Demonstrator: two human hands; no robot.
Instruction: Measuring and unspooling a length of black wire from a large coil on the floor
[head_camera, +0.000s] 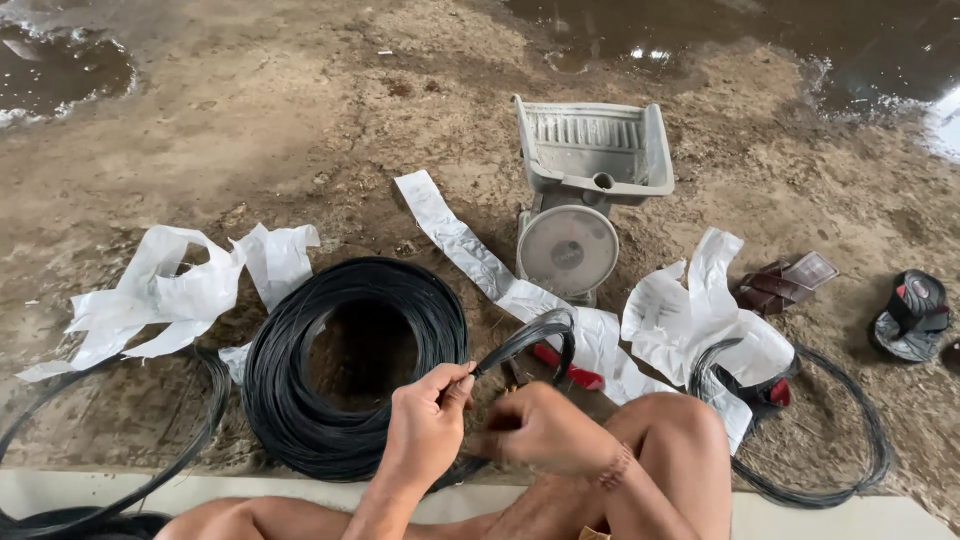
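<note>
we look down at a person seated at the edge of a pale slab, knees drawn up, facing a muddy floor (250, 110). the left hand (428, 425) has its fingers (458, 381) pinched on a small bundle of black wire strands (530, 338) that arches up and over to the right. the right hand (540, 428) sits just beside it with fingers curled inward; whether they grip the bundle's other end we cannot tell. just left of the hands lies the large coil of black wire (350, 365), thick and still tightly wound, so we judge that most of the stock remains to be drawn off. thinner loops lie apart: one at far left (190, 440), one at right (850, 440). torn white wrapping (190, 285) is strewn among them. behind the hands stands a grey dial scale (585, 190) with an empty tray. a red-handled tool (570, 372) lies near the bundle. sandals (912, 312) rest at far right.
</note>
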